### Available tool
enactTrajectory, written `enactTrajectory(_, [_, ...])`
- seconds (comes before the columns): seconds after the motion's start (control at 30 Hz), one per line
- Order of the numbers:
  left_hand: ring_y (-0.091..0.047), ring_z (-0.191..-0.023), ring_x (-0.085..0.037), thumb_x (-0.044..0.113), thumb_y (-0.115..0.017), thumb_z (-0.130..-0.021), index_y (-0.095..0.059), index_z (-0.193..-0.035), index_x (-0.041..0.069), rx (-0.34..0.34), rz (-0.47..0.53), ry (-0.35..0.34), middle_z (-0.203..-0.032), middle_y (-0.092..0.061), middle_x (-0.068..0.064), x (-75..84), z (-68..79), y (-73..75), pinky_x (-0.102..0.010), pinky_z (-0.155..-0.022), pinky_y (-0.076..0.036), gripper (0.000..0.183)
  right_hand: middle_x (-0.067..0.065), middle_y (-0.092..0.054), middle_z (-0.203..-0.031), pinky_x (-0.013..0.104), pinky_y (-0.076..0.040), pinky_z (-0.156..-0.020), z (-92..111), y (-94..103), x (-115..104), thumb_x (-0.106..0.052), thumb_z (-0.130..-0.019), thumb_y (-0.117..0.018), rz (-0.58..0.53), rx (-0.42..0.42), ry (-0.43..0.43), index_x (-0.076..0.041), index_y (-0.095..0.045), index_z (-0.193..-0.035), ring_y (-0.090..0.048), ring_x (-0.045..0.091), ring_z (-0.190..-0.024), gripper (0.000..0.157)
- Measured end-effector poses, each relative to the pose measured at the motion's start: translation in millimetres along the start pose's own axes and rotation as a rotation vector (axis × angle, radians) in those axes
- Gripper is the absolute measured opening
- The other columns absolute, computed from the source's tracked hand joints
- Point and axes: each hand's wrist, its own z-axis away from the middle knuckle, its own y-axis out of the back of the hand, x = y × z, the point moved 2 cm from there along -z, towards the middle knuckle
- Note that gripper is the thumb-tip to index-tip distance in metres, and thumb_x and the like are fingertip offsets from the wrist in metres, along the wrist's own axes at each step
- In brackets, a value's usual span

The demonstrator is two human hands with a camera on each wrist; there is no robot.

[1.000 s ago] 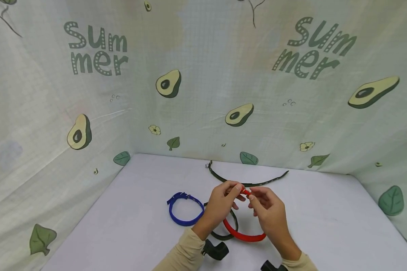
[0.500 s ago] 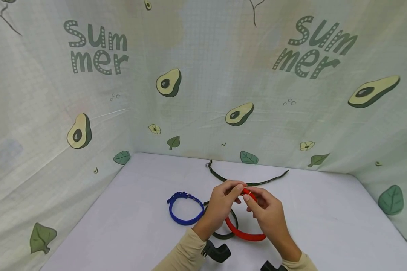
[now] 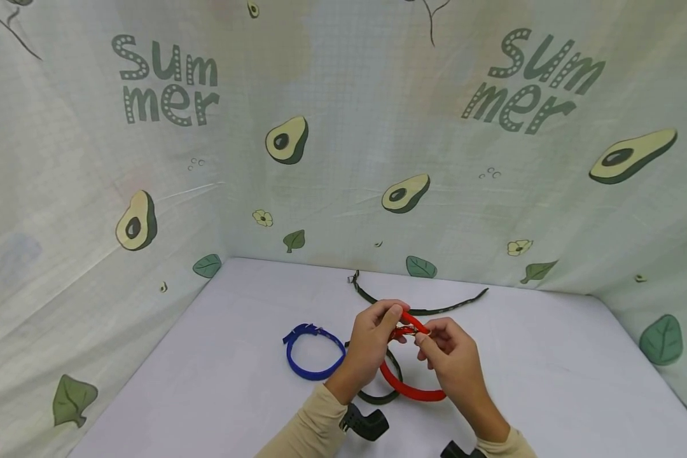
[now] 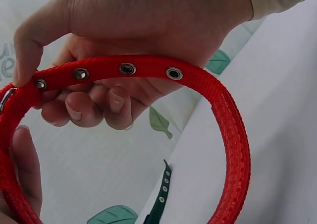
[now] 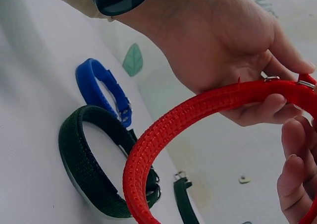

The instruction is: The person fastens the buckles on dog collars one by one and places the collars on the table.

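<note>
Both hands hold a red buckle collar (image 3: 416, 392), looped and raised above the table. My left hand (image 3: 372, 340) pinches its strap between thumb and fingers, beside a row of metal eyelets (image 4: 127, 69) in the left wrist view. The fingers of my right hand (image 3: 457, 357) grip the collar close to its metal buckle (image 5: 306, 84). A short red length of strap stretches between the two hands. From the head view, the fingers partly cover the buckle, and I cannot tell whether its prong sits in an eyelet.
A blue collar (image 3: 313, 375) lies buckled into a ring on the left. Beside it is a dark green collar (image 5: 74, 149), also ringed, partly behind the red one in the head view. Another green collar (image 3: 449, 308) lies unfastened near the printed backdrop (image 3: 332, 216).
More red strap now shows between the hands. The left fingers have drawn an end up and leftward, while the right hand stays near the buckle. The other collars have not moved.
</note>
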Motion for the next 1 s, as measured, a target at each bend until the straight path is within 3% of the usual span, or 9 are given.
enactTrajectory(0.37, [-0.063, -0.101, -0.031, 0.027, -0.052, -0.106, -0.066, -0.121, 0.006, 0.048, -0.012, 0.013, -0.113, -0.065, -0.009, 0.6, 1.6, -1.5, -0.03, -0.086, -0.054, 0.029, 0.005, -0.066, -0.078, 0.032, -0.055, -0.056, -0.4, 1.2, 1.5, -0.005, -0.095, -0.068, -0.002, 0.002, 0.019, -0.004, -0.062, -0.103, -0.063, 0.021, -0.065, 0.01])
enactTrajectory(0.63, [-0.059, -0.11, -0.026, 0.029, -0.049, -0.107, -0.063, -0.122, 0.005, 0.092, 0.065, 0.021, -0.114, -0.063, -0.01, -1.8, 1.7, 2.3, -0.038, -0.091, -0.053, 0.031, 0.005, -0.065, -0.078, 0.032, -0.055, -0.057, 0.5, 1.2, 2.3, -0.003, -0.094, -0.068, 0.008, -0.005, 0.015, -0.005, -0.063, -0.102, -0.063, 0.021, -0.065, 0.01])
enactTrajectory(1.0, [-0.06, -0.107, -0.026, 0.028, -0.048, -0.108, -0.062, -0.123, 0.004, 0.12, 0.11, 0.026, -0.107, -0.063, -0.013, -2.3, -2.3, 5.4, -0.038, -0.086, -0.056, 0.031, 0.005, -0.065, -0.078, 0.032, -0.055, -0.056, -1.6, 4.6, 4.4, -0.003, -0.095, -0.067, 0.018, -0.017, 0.047, -0.003, -0.064, -0.101, -0.062, 0.021, -0.065, 0.007])
